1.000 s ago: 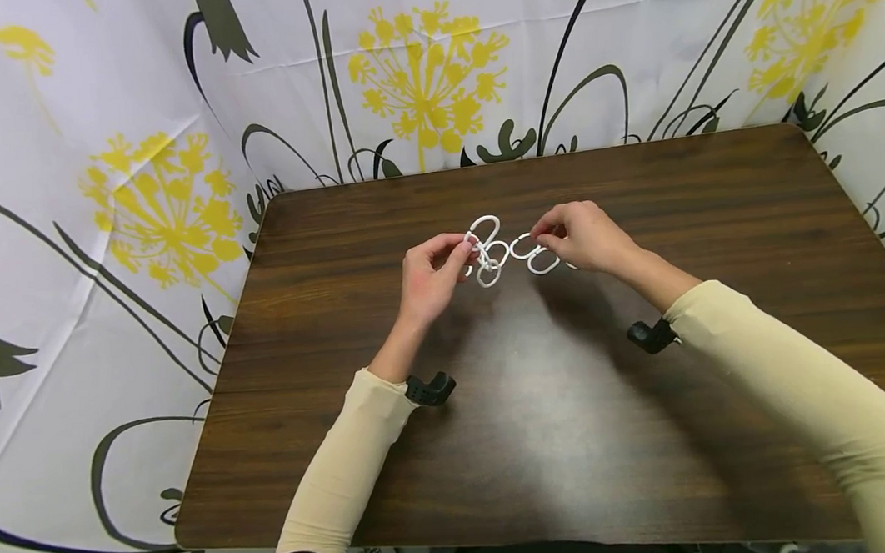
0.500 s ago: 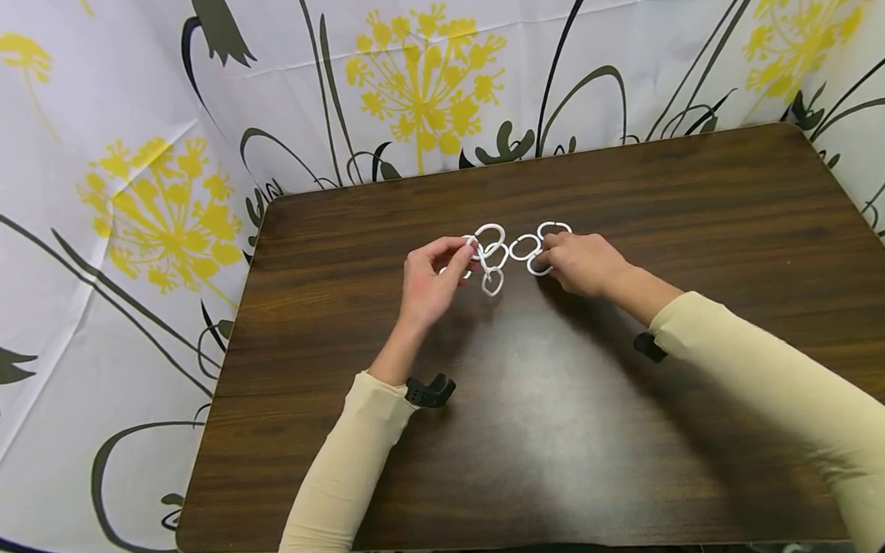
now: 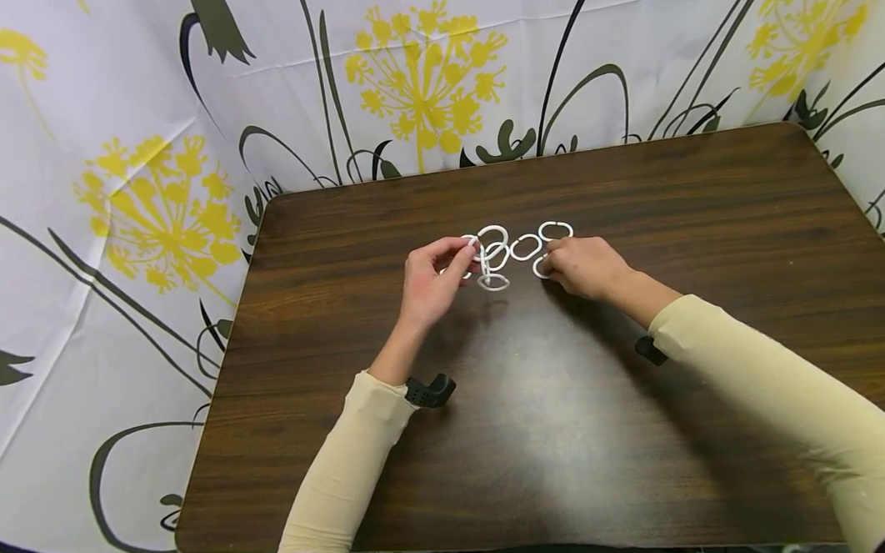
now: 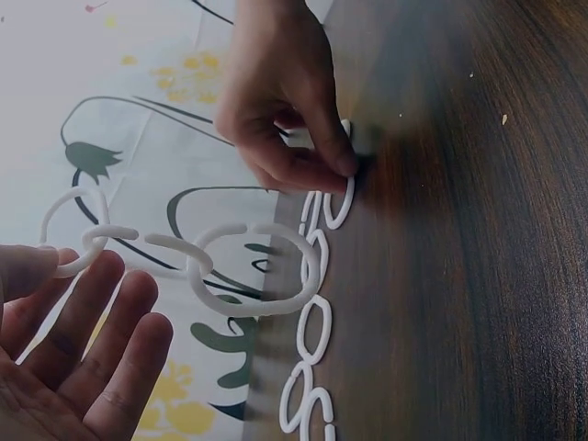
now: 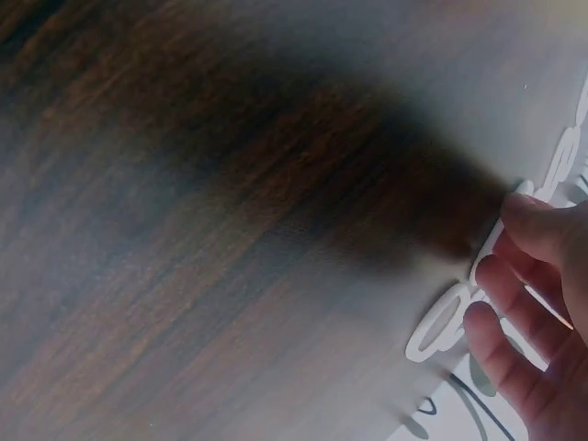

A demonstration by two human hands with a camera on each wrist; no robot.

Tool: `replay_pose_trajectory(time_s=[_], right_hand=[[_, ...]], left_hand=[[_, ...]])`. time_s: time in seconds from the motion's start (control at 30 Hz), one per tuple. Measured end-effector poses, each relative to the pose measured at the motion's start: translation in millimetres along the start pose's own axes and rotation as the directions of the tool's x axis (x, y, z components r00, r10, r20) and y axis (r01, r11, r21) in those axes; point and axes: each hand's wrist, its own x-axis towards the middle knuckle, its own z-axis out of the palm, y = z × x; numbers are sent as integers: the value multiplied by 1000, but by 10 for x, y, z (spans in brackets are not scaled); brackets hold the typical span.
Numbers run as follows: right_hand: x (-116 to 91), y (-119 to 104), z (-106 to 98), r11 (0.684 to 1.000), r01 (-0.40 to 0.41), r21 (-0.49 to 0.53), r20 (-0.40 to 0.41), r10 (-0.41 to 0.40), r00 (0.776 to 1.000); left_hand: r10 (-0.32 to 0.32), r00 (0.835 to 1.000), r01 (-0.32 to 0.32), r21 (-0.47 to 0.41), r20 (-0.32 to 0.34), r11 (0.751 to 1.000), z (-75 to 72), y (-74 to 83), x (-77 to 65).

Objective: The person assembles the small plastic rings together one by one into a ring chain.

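Between thumb and index finger, my left hand (image 3: 431, 281) pinches a white plastic C-shaped ring (image 4: 103, 207) above the table. Linked to it is a second ring (image 4: 175, 245), seen nearly edge-on, its gap showing. From that one hangs a third ring (image 4: 248, 306). To the right, my right hand (image 3: 585, 267) is low over the table, thumb and fingertips pinching another white ring (image 3: 537, 267), partly hidden by the fingers. Its edge (image 5: 487, 243) shows under the thumb in the right wrist view.
Several more white rings lie on the dark wooden table (image 3: 356, 339), among them a ring (image 3: 555, 223) just beyond my right hand and a ring (image 3: 512, 250) between the hands. A flower-patterned curtain (image 3: 282, 84) stands behind the table's far edge.
My right hand has come down and left to the ring near the table, uncovering the ring beyond it. The ring hanging from my left hand has swung and turned; the left hand stays nearly still.
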Motion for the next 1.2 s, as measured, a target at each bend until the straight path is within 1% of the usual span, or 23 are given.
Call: replay_pose_trajectory(time_s=[0.1,0.13,0.3,0.43,0.57,0.63,0.7,0.77,0.9,0.97,1.03,1.1,1.17,1.2], right_hand=[[7,-4,7,1000,-16,3,5,16,1000],[11,-3,15,1000,-19,3,9,19,1000],[20,-18,44,1000,-22,2,30,22,999],[25,-34,20,1000,-27,11,39,26,999],[41,-34,-50,996,-56,69,73,51,996],[49,-43,-104,991,-73,116,78,64,995],[59,-60,-176,982,-82,169,59,73,996],[74,-79,-260,970,-81,228,20,78,997],[116,-137,-452,939,-46,341,-88,81,993],[135,-175,-548,918,-29,396,-141,92,986],[154,-217,-640,892,-12,451,-197,113,974],[177,-268,-737,856,-1,517,-244,148,958],[202,-326,-836,798,-5,602,-259,202,945],[215,-351,-878,762,-7,647,-258,227,939]], left_hand=[[0,1000,0,6,6,1000,0,129,-34],[-4,1000,4,5,7,1000,0,144,-38],[-19,1000,19,-5,10,1000,-11,163,-57],[2,1000,-2,0,7,1000,-19,157,-48],[15,1000,-15,1,8,1000,-21,163,-38],[14,1000,-14,2,7,1000,-21,168,-38],[14,1000,-14,1,7,1000,-20,177,-41],[14,1000,-14,4,6,1000,-20,182,-41],[21,1000,-21,11,3,1000,-28,159,-31],[27,1000,-27,14,-4,1000,-34,71,-6],[28,1000,-28,19,-9,999,-40,-30,21],[30,999,-30,17,-12,999,-45,-129,45],[29,999,-29,19,-16,999,-50,-198,62],[29,999,-29,22,-18,999,-52,-213,64]])
